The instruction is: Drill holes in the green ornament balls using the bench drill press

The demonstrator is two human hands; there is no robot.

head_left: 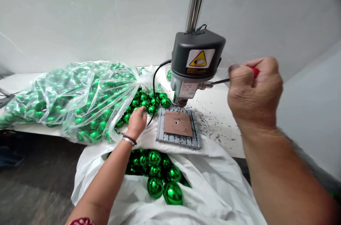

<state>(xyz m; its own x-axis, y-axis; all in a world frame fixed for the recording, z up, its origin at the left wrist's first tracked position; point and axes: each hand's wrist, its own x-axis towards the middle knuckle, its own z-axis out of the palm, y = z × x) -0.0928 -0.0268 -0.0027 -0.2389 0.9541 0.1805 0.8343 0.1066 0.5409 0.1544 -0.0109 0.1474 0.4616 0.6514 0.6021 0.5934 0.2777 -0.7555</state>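
My right hand (254, 93) is closed around the red-knobbed lever (220, 81) on the right side of a small drill press (198, 54). The thin drill bit (180, 110) points down above a brown square board (178, 124) with a hole in it, and no ball lies under the bit. My left hand (137, 122) reaches to the shiny green balls (144, 103) left of the press. Its fingers are mostly hidden behind the hand, so I cannot see whether they grip a ball. The board rests on the grey slotted base (179, 142).
A large clear plastic bag (87, 100) full of green balls covers the left of the white table (226, 125). In front, a white sheet or sack (207, 182) holds more green balls (173, 193). Dark shavings surround the base. A black cable (154, 86) hangs beside the press.
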